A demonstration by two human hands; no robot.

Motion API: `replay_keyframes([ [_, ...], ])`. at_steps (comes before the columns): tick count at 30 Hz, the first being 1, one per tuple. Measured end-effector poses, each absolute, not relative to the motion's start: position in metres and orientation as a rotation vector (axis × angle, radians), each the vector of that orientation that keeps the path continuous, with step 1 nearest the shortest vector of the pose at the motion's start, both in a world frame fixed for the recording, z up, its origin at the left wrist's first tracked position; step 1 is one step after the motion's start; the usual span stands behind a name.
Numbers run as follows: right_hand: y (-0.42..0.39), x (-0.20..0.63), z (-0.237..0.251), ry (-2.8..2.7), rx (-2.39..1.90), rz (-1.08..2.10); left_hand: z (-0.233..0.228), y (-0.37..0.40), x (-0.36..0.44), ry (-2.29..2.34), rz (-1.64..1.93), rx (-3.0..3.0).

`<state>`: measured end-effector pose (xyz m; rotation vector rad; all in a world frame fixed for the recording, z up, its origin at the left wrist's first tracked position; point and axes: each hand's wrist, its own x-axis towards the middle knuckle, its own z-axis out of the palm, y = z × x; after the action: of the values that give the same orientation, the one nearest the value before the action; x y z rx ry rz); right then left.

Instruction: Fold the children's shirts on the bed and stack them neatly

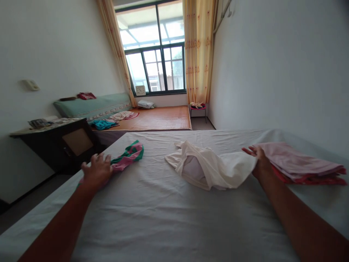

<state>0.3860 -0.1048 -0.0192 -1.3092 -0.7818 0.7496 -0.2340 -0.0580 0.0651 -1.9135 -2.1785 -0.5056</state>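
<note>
Head view: left hand [96,170] flat, fingers spread, on one green-pink cloth [128,155]; right hand [257,160] open against one white garment [212,167].

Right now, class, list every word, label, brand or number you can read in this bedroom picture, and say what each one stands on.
No text can be read anywhere.
Clock on the window sill: its face markings are too small and blurred to read.
Green and pink garment under the left hand: no print shows.
White garment at the right hand: no label shows.
</note>
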Motion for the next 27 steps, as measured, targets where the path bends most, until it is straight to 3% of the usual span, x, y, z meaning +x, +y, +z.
replay_keyframes([
  [6, -0.121, 0.376, -0.013, -1.096, -1.593, 0.876, 0.06, -0.071, -0.061, -1.62, -0.579, -2.938],
  [9, -0.127, 0.375, -0.013, -1.33, -1.666, 0.858, 0.035, -0.078, -0.003, -1.464, -0.638, -3.109],
  [11, -0.132, 0.378, -0.007, -1.414, -1.603, 1.027, 0.025, -0.079, 0.015, -1.462, -0.709, -3.118],
  [14, -0.136, 0.388, 0.01, -1.235, -1.373, 1.16, 0.029, -0.069, 0.017, -1.485, -0.948, -3.154],
  [21, -0.142, 0.405, 0.042, -0.779, -1.092, 0.748, 0.092, -0.044, -0.023, -1.652, -2.034, -2.725],
  [24, -0.154, 0.398, 0.041, -0.932, -1.167, 0.912, 0.119, -0.048, -0.043, -1.581, -2.409, -2.487],
  [27, -0.167, 0.386, 0.039, -1.312, -1.148, 1.303, 0.132, -0.054, -0.073, -1.52, -2.746, -2.247],
])
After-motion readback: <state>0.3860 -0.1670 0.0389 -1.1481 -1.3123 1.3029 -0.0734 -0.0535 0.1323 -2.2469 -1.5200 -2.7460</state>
